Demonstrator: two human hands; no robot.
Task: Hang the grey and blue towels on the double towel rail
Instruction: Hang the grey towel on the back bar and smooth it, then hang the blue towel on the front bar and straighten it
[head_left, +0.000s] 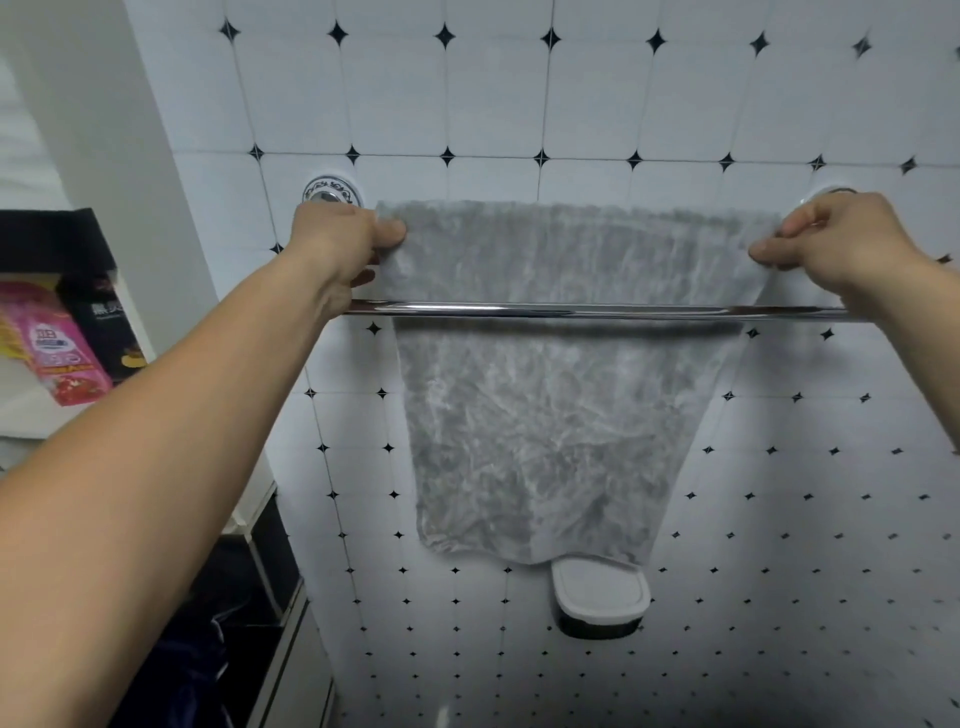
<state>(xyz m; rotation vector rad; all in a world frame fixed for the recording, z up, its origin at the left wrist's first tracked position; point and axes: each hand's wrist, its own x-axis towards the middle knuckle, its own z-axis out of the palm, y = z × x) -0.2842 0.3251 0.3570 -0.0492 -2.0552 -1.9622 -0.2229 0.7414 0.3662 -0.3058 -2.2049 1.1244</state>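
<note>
1. The top edge of the thin, crinkled, mottled grey towel (561, 415) runs straight across at the height of the wall mounts. The cloth covers whatever is beneath that edge, so no rear bar can be seen.
2. The round, patterned chrome wall mount (332, 191) on the left shows just above the left hand (337, 244). The matching mount on the right is almost wholly hidden behind the right hand (841, 244).
3. The polished chrome front bar (571, 312) of the towel rail is covered at both ends by the person's wrists.
4. At the lower left lies a dark blue cloth (197, 670) in deep shadow, too dim to tell what it is. A pink printed packet (57, 348) and a black box (104, 317) sit on the left shelf, cut off by the frame edge.
5. A white-lidded container with a dark base (600, 597) is partly covered by the towel's bottom edge.
6. The grey towel hangs flat against the white wall tiles with small black diamonds (493, 104), behind the front bar and apart from it. It is spread wide at the top, and its bottom hem is slightly uneven.
7. The left hand pinches the towel's top left corner, with the thumb on the front face and the fingers curled behind.
8. The right hand pinches the top right corner between its thumb and curled fingers.
</note>
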